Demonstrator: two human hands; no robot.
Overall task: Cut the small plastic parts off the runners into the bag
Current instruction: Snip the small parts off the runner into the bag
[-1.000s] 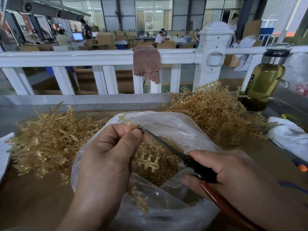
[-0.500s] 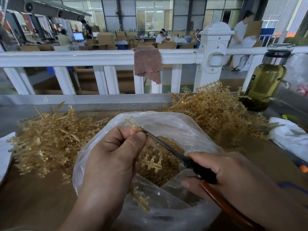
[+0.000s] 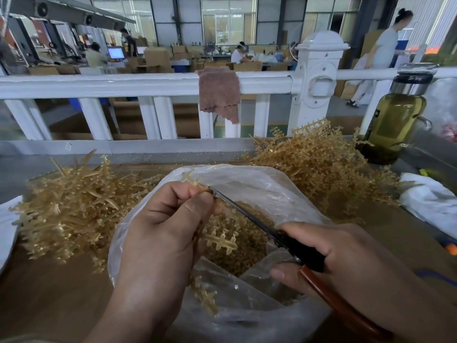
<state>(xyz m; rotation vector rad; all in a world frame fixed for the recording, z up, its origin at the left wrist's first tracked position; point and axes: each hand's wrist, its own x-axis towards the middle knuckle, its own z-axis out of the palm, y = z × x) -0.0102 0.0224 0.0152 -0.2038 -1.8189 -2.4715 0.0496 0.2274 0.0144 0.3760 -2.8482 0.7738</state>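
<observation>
Two runner heaps (image 3: 74,206) flank bag (image 3: 259,186); left fingers (image 3: 178,196) pinch runner (image 3: 221,241), right fingers (image 3: 311,230) grip scissors (image 3: 247,214).

Tight spot tbh; bag (image 3: 247,184) mouth mid-frame plugged by left hand (image 3: 163,231) gripping a runner (image 3: 220,241) and right hand (image 3: 346,258) gripping scissors (image 3: 259,226); spiky runner heap (image 3: 69,209) walling off the left, second heap (image 3: 321,169) upper right; bottle (image 3: 393,125) and white railing (image 3: 123,82) closing off the back; white cloth (image 3: 430,204) crowding the right edge; open brown tabletop (image 3: 49,293) only at lower left.
</observation>
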